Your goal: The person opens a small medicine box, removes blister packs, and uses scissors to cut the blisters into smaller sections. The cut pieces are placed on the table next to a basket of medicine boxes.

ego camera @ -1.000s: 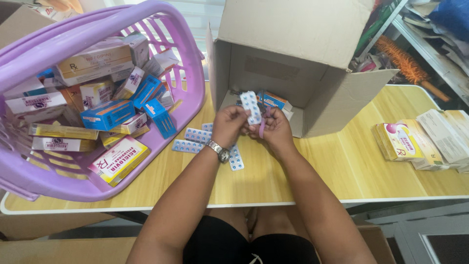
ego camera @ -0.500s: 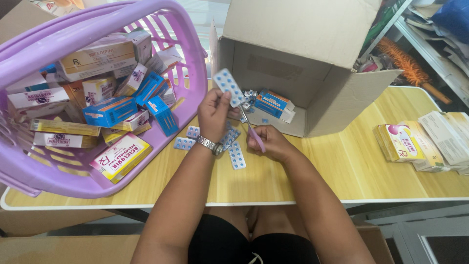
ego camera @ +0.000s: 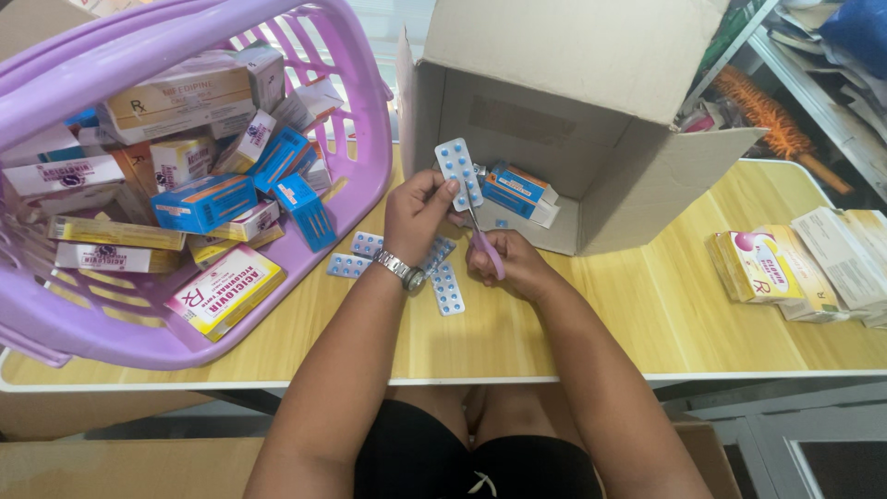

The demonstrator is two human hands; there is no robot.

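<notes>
The left hand (ego camera: 418,214) pinches a flat, glossy blue blister strip (ego camera: 458,173) upright, just in front of the open corrugated cardboard box (ego camera: 554,102). The right hand (ego camera: 514,266) has its grip closed around purple-handled scissors (ego camera: 484,242) whose thin metal blades meet the strip's lower edge.

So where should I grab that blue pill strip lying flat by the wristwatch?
Pinch the blister strip by its two long edges near the middle, coming straight down from above. It lies flat on the table, so nothing can slip underneath, and its narrow width fits between finger and thumb. Approach from the near side, clear of the left hand.
</notes>
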